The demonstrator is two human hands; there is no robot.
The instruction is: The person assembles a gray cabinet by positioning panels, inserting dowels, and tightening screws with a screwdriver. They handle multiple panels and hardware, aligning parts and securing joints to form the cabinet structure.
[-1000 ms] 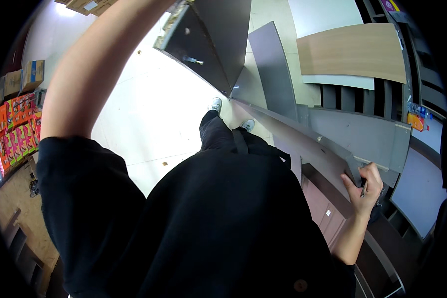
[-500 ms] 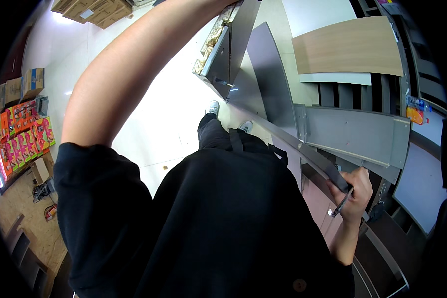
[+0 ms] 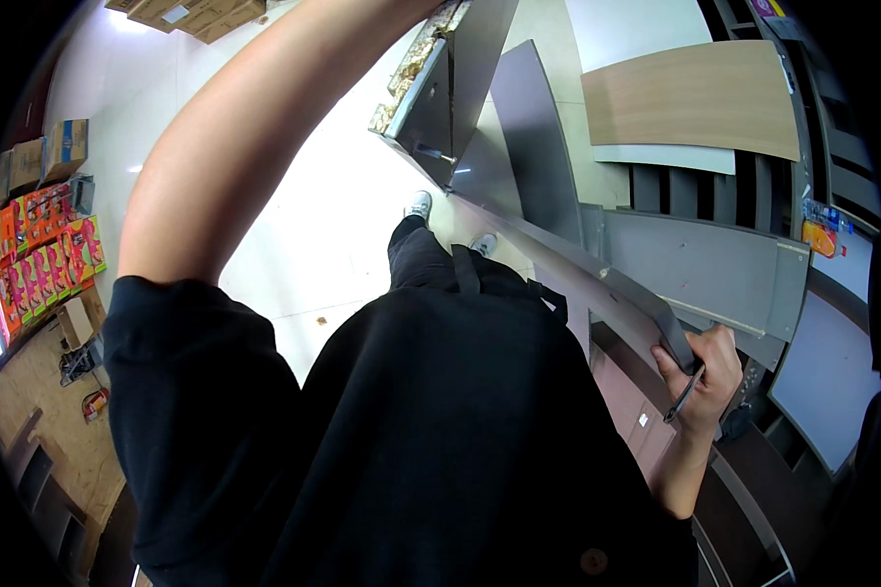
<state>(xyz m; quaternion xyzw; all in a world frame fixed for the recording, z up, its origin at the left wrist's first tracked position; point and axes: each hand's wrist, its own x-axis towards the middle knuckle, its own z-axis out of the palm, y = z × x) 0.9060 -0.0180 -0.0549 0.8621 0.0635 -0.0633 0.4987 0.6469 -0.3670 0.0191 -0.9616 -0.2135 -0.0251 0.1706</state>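
Observation:
My right hand (image 3: 712, 375) is closed round the near end of a long, narrow grey board (image 3: 597, 279). A slim dark metal tool (image 3: 686, 393) sticks out of the same hand; its exact kind is not clear. The board runs away toward another grey panel (image 3: 485, 59), meeting it at a corner where a metal fitting (image 3: 436, 154) shows. That panel's left edge is chipped, with raw chipboard (image 3: 411, 73) exposed. My left forearm (image 3: 255, 127) stretches up to the top edge beside this panel, and the left hand lies outside the picture.
Right of the board stand a curved-looking grey panel (image 3: 538, 137), a wood-coloured panel (image 3: 690, 98) and a grey drawer-like piece (image 3: 700, 269). A bottle (image 3: 824, 210) lies at the far right. Colourful boxes (image 3: 54, 264) and cartons (image 3: 191, 15) are on the left side.
The board's near end has tilted and shifted slightly right, with my right hand still on it. The tool's angle has changed. My left arm has moved a little to the left.

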